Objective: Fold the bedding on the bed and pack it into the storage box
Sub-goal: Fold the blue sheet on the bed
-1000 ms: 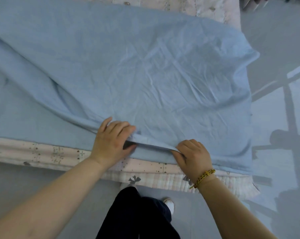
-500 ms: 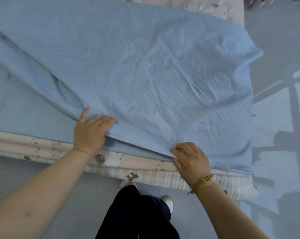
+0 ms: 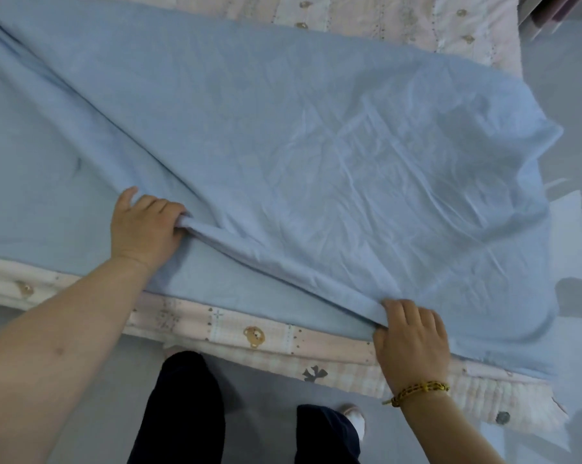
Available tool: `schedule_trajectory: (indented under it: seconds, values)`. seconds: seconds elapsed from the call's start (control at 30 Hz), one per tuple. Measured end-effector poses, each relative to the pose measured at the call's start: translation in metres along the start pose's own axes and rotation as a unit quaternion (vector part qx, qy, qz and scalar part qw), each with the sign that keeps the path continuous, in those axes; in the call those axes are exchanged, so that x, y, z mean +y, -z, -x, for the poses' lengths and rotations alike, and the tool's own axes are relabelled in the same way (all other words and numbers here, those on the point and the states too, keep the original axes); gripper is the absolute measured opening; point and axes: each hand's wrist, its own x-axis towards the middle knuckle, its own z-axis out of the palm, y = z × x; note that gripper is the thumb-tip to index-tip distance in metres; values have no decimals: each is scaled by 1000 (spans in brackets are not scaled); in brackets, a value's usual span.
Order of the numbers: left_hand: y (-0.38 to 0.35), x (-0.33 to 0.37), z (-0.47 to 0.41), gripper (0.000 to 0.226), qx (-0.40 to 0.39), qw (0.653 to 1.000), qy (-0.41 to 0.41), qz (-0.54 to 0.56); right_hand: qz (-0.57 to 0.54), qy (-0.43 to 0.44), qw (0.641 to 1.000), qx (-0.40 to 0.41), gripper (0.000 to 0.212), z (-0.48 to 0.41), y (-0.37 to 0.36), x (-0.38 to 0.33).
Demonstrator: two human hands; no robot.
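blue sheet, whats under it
A pink patterned quilt shows beyond the near edge and far corner of the blue sheet; the rest beneath is covered.

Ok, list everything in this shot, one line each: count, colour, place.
blue sheet: one, light blue, spread across the bed, its upper layer held by the edge
quilted bed cover: one, pink and white with bear prints, under the sheet, showing along the near and far sides
floor: one, grey, in front of and to the right of the bed
furniture: one piece, pale, top right corner, too cropped to identify
bracelet: one, yellow beaded, on the right wrist
trouser legs: two, dark, bottom centre
shoe: one visible, pale, beside the right leg
left hand: one, grips the upper layer's edge
right hand: one, pinches the same edge, nearer the bedside
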Motion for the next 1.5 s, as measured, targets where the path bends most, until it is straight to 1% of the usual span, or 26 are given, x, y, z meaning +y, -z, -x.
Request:
schedule_trajectory:
  seconds: [0.07,0.13,0.17,0.23,0.3,0.33,0.37,0.47,0.57,0.67,0.73,0.8,0.9,0.93,1.0,1.1,1.17,1.2,1.23,1.27,1.3,1.37,1.43,1.5]
  values:
    - [-9,-6,-12,8,14,999,-49,1,14,2,1000,16,23,-22,0,-34]
    - [-16,-14,-21,23,39,994,-104,-3,13,33,999,30,28,-45,-5,-75]
    - [-19,-27,-29,26,47,991,-121,10,12,43,999,28,32,-61,-12,-104]
    - [-26,-55,-48,24,71,989,-127,33,5,56,998,20,40,-91,-26,-154]
    - [-30,-96,-67,16,64,990,-110,54,-4,74,997,18,45,-123,-42,-205]
    - [-32,-112,-74,16,64,991,-108,54,-11,73,997,18,52,-135,-45,-222]
    - [-34,-132,-85,20,65,990,-109,54,-18,67,997,17,60,-151,-47,-241]
    - [-38,-168,-105,39,62,990,-107,62,-44,75,996,29,64,-179,-52,-276]
    - [-44,-195,-123,41,67,993,-80,57,-58,76,995,26,68,-196,-60,-288]
    - [-45,-219,-138,45,32,998,-17,44,-67,61,995,42,51,-205,-63,-285]
    - [-46,-237,-148,47,16,999,-1,28,-63,73,994,52,43,-208,-65,-282]
    - [-35,-254,-154,51,34,998,-41,34,-83,84,992,46,49,-205,-68,-284]
    - [-12,-279,-139,51,51,987,-146,47,-107,89,989,40,54,-184,-65,-295]
    - [-5,-288,-127,52,43,984,-162,57,-113,100,988,32,55,-176,-62,-299]
    - [2,-300,-93,58,-15,981,-181,66,-108,130,986,6,55,-161,-58,-304]
    - [-18,-314,-37,68,-107,967,-230,18,-84,167,981,-47,54,-135,-61,-315]
    - [-35,-317,-14,103,-166,963,-213,8,-55,190,977,-85,56,-116,-65,-323]
    - [-40,-316,-8,112,-181,963,-199,22,-42,193,975,-99,57,-109,-68,-325]
    - [-42,-315,-6,113,-191,963,-186,31,-34,191,975,-107,57,-104,-70,-325]
    - [-41,-313,-6,109,-193,965,-171,41,-28,184,977,-107,58,-103,-71,-326]
    - [-37,-311,-6,100,-185,969,-154,60,-23,181,978,-102,59,-103,-71,-327]
    - [-27,-301,-3,75,-136,977,-127,109,-21,186,979,-86,57,-105,-71,-328]
    - [-19,-274,4,63,-107,974,-141,142,-32,195,978,-59,54,-106,-69,-332]
    - [-17,-236,10,57,-67,967,-189,160,-55,197,978,-42,70,-108,-70,-335]
